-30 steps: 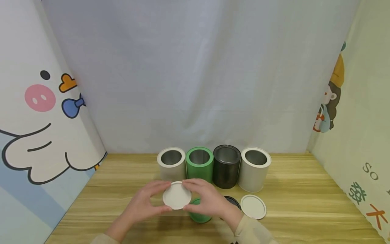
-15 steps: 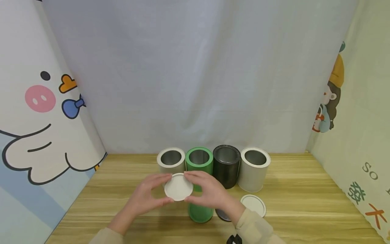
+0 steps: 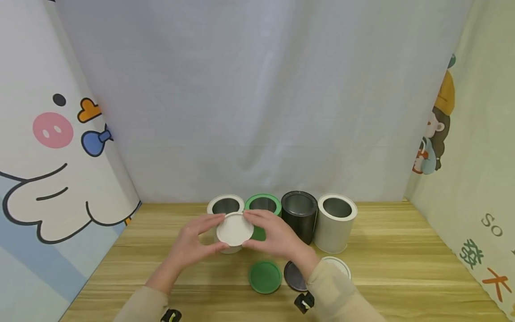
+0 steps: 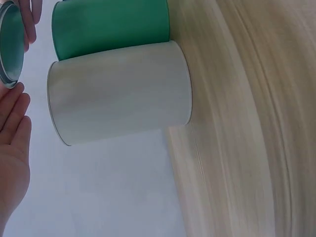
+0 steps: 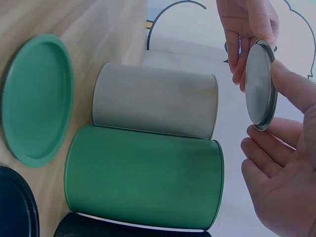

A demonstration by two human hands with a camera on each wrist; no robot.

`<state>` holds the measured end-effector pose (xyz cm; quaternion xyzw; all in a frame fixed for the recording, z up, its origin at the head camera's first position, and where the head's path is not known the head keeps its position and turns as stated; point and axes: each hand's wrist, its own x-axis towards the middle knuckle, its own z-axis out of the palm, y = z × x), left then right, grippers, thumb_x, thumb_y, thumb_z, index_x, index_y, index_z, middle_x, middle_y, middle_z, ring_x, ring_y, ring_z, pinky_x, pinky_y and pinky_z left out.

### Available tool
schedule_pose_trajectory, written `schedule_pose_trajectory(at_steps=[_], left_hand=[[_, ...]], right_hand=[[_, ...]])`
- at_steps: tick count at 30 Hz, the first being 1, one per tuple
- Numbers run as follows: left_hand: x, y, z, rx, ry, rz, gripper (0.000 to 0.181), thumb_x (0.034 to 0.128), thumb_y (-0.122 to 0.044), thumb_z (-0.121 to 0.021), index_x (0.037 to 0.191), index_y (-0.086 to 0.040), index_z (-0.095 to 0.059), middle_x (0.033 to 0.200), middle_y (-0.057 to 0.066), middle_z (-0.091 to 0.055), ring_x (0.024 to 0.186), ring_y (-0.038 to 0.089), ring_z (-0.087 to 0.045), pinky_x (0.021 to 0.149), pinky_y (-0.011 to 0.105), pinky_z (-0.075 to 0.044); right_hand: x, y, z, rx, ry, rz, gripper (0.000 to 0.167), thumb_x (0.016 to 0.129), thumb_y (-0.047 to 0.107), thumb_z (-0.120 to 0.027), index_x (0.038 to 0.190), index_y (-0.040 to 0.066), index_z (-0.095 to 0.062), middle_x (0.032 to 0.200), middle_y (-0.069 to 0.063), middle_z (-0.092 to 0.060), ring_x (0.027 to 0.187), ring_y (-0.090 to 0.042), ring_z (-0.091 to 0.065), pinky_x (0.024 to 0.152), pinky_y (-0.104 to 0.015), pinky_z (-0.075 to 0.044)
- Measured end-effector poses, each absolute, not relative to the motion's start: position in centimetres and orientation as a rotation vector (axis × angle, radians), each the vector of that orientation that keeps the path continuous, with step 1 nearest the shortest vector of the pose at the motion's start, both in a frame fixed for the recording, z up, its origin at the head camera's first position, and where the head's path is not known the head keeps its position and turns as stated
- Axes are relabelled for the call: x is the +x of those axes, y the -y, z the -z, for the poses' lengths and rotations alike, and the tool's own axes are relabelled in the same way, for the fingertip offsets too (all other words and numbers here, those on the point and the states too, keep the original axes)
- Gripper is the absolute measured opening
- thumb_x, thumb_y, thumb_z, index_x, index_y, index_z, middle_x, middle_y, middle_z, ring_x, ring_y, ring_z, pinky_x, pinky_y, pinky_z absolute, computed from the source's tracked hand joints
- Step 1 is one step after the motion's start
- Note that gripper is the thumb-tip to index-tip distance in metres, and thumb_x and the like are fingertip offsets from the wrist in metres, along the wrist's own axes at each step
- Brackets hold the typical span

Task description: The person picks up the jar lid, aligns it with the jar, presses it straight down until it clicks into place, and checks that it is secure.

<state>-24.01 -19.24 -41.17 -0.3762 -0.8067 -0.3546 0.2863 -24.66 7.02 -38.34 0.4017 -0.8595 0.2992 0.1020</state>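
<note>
A round white lid (image 3: 235, 229) is held in the air by both hands, in front of the leftmost white can (image 3: 214, 209) and the green can (image 3: 273, 206). My left hand (image 3: 194, 239) pinches its left edge between thumb and fingers. At the opposite edge, my right hand (image 3: 279, 235) grips it the same way. Seen from the right wrist, the lid (image 5: 259, 86) shows its metallic underside, apart from the white can (image 5: 155, 101) lying beyond in view. The left wrist view catches the same lid (image 4: 11, 47) at its left border.
A black can (image 3: 299, 223) and another white can (image 3: 335, 232) continue the row of topless cans. Nearer on the wooden table (image 3: 402, 268) lie a green lid (image 3: 265, 277), a black lid (image 3: 295, 276) and a white lid (image 3: 339, 266), partly behind the right sleeve.
Both hands have moved the white lid upward in the head view, toward the leftmost cans. The green lid on the table, partly hidden before, now shows fully.
</note>
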Motion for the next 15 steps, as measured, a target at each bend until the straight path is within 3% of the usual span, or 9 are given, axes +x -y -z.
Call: schedule_pose_trajectory(at_steps=[4, 15], left_hand=[[-24.6, 19.2, 40.8, -0.945, 2.188, 0.965, 0.064, 0.062, -0.011, -0.094, 0.12, 0.002, -0.07, 0.122, 0.012, -0.068, 0.114, 0.034, -0.061, 0.092, 0.052, -0.051], [-26.4, 19.4, 40.0, -0.717, 2.331, 0.991, 0.061, 0.0696, -0.015, -0.091, 0.123, 0.002, -0.068, 0.124, 0.016, -0.066, 0.118, 0.04, -0.058, 0.097, 0.055, -0.048]], right_hand=[[-25.6, -6.8, 38.3, 1.164, 2.542, -0.89, 0.066, 0.087, 0.026, -0.079, 0.141, -0.001, -0.052, 0.144, -0.016, -0.051, 0.133, -0.033, -0.046, 0.106, -0.046, -0.042], [-27.4, -5.3, 37.9, 1.044, 2.585, -0.932, 0.059, 0.092, 0.023, -0.072, 0.142, -0.001, -0.052, 0.144, -0.015, -0.051, 0.134, -0.033, -0.045, 0.107, -0.045, -0.041]])
